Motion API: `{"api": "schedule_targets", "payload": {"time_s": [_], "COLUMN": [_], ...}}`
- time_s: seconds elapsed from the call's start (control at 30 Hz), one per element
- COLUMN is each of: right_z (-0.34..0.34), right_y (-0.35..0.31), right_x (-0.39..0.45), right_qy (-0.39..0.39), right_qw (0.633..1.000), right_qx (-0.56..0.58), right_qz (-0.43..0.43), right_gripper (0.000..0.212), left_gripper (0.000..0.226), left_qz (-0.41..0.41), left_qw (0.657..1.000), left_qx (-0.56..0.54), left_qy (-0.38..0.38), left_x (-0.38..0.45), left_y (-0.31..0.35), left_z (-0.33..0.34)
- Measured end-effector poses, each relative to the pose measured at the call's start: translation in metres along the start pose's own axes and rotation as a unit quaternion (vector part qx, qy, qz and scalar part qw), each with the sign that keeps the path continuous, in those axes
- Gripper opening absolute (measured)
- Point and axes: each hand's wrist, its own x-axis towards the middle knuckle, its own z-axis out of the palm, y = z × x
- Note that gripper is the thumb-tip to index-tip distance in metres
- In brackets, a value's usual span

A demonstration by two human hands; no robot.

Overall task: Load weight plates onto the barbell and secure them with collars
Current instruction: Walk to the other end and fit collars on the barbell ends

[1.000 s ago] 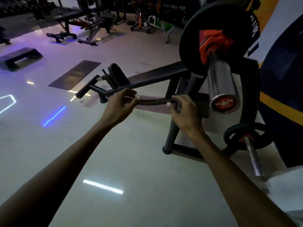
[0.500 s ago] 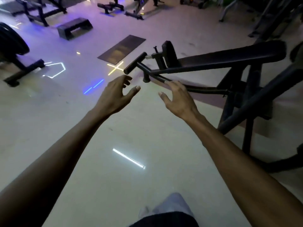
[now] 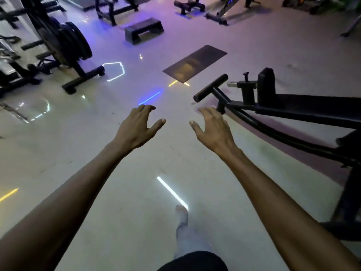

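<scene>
My left hand (image 3: pixel 137 128) and my right hand (image 3: pixel 213 130) hang in front of me over the pale floor, fingers spread, holding nothing. Several black weight plates (image 3: pixel 70 43) stand stacked on a dark rack at the far left, well beyond my left hand. The barbell and its collars are out of view. My right hand is just left of the black bench frame (image 3: pixel 293 108), not touching it.
The bench's T-shaped foot bar (image 3: pixel 211 88) juts toward the middle. A dark floor mat (image 3: pixel 195 64) lies beyond it, a black step platform (image 3: pixel 144 30) farther back, and more gym machines (image 3: pixel 117 6) line the far edge. My leg and foot (image 3: pixel 182 222) show below.
The view has swung left, away from the loaded barbell, which has left the frame. Both hands came off the bench frame and now hang free. The plate rack has come into view.
</scene>
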Motion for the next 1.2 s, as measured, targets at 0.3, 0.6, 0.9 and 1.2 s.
{"api": "schedule_targets", "payload": {"time_s": [0.3, 0.6, 0.9, 1.2], "right_z": [0.036, 0.081, 0.097, 0.126], "right_y": [0.002, 0.023, 0.054, 0.128], "right_x": [0.222, 0.444, 0.691, 0.916], "right_qy": [-0.023, -0.003, 0.023, 0.026], "right_qw": [0.999, 0.999, 0.997, 0.995], "right_qx": [0.016, -0.038, -0.062, -0.068], "right_qz": [-0.018, -0.012, 0.031, 0.067], "right_gripper": [0.060, 0.067, 0.067, 0.075], "left_gripper": [0.065, 0.072, 0.070, 0.074], "left_qz": [-0.028, -0.025, 0.025, 0.079], "left_qw": [1.000, 0.999, 0.999, 0.996], "left_qx": [0.006, 0.037, 0.040, 0.041], "left_qy": [-0.004, 0.024, 0.010, -0.013], "left_x": [0.199, 0.422, 0.689, 0.947], "left_y": [-0.067, -0.142, -0.192, -0.212], "left_z": [-0.013, -0.001, -0.008, 0.034]}}
